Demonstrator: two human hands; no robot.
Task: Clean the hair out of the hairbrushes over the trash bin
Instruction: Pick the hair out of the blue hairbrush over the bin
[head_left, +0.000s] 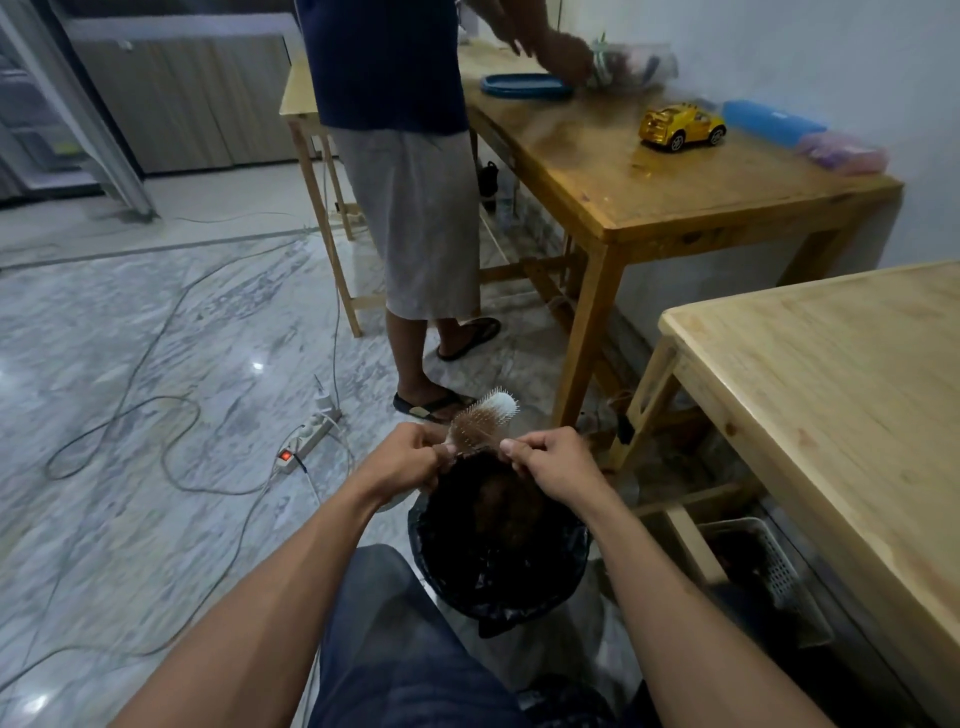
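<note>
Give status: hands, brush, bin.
Left hand grips hairbrush by its lower end; right hand pinches hair at the bristles. Brush sits over the black-lined trash bin. Nothing blocking; another person stands behind.

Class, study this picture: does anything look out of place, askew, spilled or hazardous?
Grey cables sprawl in loose loops over the marble floor, ending at a white power strip with a lit red switch lying in the open: a likely trip hazard. A yellow toy car sits askew on the wooden table.

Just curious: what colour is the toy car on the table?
Yellow, shiny, almost golden; the toy car shows in the head view.
</note>
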